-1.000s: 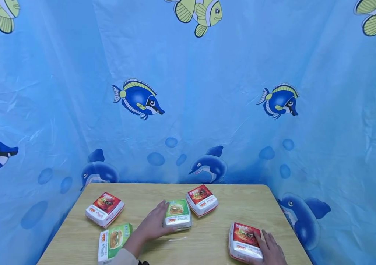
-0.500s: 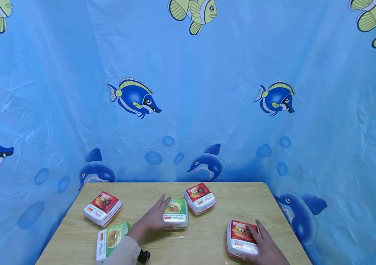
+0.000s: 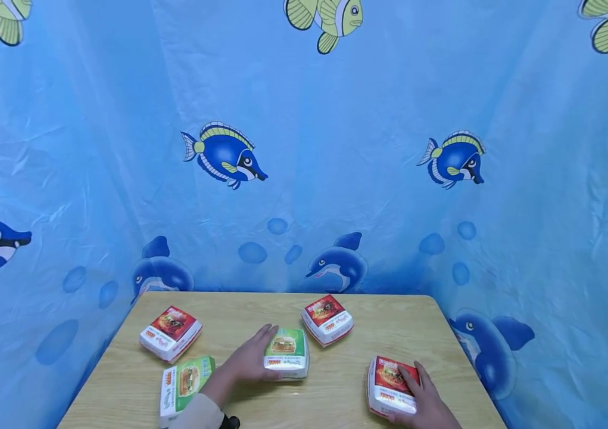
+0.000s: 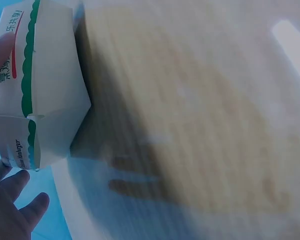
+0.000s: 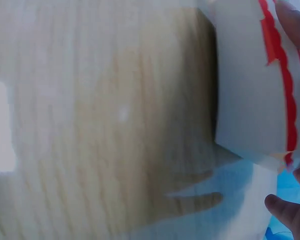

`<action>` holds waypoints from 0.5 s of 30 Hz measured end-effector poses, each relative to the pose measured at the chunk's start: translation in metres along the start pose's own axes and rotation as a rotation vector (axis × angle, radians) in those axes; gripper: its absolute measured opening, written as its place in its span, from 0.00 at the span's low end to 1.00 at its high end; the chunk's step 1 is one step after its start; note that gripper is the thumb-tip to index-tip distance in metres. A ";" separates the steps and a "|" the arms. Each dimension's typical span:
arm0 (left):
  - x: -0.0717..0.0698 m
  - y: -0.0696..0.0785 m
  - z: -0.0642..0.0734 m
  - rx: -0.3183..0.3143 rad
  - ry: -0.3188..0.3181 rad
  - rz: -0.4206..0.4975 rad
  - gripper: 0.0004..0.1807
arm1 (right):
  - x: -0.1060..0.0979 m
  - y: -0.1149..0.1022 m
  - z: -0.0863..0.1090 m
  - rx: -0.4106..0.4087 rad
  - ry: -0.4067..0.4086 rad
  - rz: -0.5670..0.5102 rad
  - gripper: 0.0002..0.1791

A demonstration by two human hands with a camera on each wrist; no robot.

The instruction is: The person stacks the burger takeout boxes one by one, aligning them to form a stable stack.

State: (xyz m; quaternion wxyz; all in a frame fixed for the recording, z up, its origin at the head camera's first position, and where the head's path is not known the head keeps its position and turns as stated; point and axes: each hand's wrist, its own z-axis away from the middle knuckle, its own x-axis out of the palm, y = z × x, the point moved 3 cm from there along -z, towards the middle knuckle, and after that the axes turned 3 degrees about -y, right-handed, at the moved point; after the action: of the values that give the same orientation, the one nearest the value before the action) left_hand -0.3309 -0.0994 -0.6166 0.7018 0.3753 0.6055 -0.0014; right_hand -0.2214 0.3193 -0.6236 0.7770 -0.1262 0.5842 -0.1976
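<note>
Left hand (image 3: 252, 359) had a green burger box (image 3: 287, 354) pinched mid-table (image 3: 336, 387), right hand (image 3: 424, 403) gripped a red burger box (image 3: 387, 388) toward the right (couldn't tell if lifted). Looked like the grasping step; shifting either called for steady, gentle pressure.

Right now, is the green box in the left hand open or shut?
Shut. The green box in the left hand has its printed lid lying flat across the top, and none of its inside shows.

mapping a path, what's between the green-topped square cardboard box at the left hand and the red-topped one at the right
Head view: bare pale wooden tabletop separates that green-topped box from that red-topped box.
</note>
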 end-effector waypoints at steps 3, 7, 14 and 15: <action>0.002 0.003 0.007 0.030 -0.010 -0.041 0.67 | 0.007 0.000 0.001 -0.003 0.023 0.002 0.66; 0.003 0.011 0.014 0.058 0.011 -0.049 0.68 | 0.015 -0.003 0.002 -0.048 0.070 0.008 0.66; 0.006 0.013 0.018 0.019 0.050 0.007 0.70 | 0.015 -0.010 -0.004 -0.045 0.076 0.015 0.66; 0.007 0.011 0.019 0.009 0.055 0.018 0.70 | 0.015 -0.011 -0.004 -0.039 0.076 0.010 0.67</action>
State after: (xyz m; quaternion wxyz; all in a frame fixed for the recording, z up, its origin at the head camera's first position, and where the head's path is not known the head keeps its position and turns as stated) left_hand -0.3082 -0.0981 -0.6164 0.6831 0.3838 0.6212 0.0128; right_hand -0.2238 0.3027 -0.6331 0.7526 -0.1311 0.6177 -0.1870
